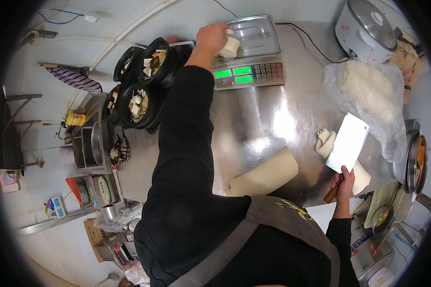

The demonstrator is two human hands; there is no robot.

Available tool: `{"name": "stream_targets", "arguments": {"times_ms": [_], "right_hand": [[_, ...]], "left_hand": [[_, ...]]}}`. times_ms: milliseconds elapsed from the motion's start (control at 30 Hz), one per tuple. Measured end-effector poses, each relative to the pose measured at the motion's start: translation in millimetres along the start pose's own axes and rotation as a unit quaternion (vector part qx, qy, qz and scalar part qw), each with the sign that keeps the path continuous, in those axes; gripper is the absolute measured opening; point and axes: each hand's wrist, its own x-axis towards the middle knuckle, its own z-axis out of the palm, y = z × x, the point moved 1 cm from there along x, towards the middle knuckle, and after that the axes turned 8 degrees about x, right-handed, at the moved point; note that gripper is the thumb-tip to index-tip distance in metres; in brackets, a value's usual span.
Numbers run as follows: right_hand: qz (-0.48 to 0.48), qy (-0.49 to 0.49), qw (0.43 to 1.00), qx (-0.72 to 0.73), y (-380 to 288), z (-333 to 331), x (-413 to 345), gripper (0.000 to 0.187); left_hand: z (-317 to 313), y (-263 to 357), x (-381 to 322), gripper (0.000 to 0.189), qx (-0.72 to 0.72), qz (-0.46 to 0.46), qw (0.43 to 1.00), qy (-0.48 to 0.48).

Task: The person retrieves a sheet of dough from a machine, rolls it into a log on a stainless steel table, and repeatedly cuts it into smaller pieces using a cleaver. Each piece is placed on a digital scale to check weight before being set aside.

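My left hand (211,38) reaches over the pan (256,36) of a digital scale (249,76). Its fingers close on a small pale piece of dough (230,32). Just below them a thicker piece of dough (230,47) rests in the pan. My right hand (344,183) grips a cleaver (348,143) by its wooden handle, with the broad blade pointing away from me. Behind the blade lies folded dough (324,141), partly hidden; I cannot tell whether the blade touches it. Nearer my body, a large roll of dough (267,172) lies on the steel table (237,125).
Black bowls of food (138,104) stand in stacks to the left of the scale. At the right are a plastic bag of dough (370,93), a rice cooker (366,32) and metal basins (415,161). The scale's black cord (309,34) runs along the back.
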Motion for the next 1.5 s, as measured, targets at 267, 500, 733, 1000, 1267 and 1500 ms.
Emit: {"name": "stream_targets", "arguments": {"times_ms": [267,500,733,1000,1267,1500], "right_hand": [[-0.001,0.015,1.0,-0.016,4,-2,1,0.027],[-0.008,0.01,1.0,0.005,5,-3,1,0.024],[-0.004,0.008,1.0,0.012,6,-4,2,0.022],[-0.005,-0.009,1.0,0.012,2,0,1,0.019],[-0.014,-0.003,1.0,-0.001,2,2,0,0.02],[-0.015,-0.026,0.999,0.019,4,0,2,0.023]], "left_hand": [[30,19,-33,0.055,-0.028,0.035,0.997,0.068],[33,23,-12,0.055,0.012,-0.015,1.0,0.0],[36,29,-14,0.062,0.022,-0.062,0.998,0.011],[-23,-11,-44,0.084,-0.05,0.011,0.995,0.086],[-45,-40,-87,0.066,-0.044,0.017,0.963,0.266],[-48,-34,-83,0.087,-0.171,-0.039,0.983,0.055]]}}
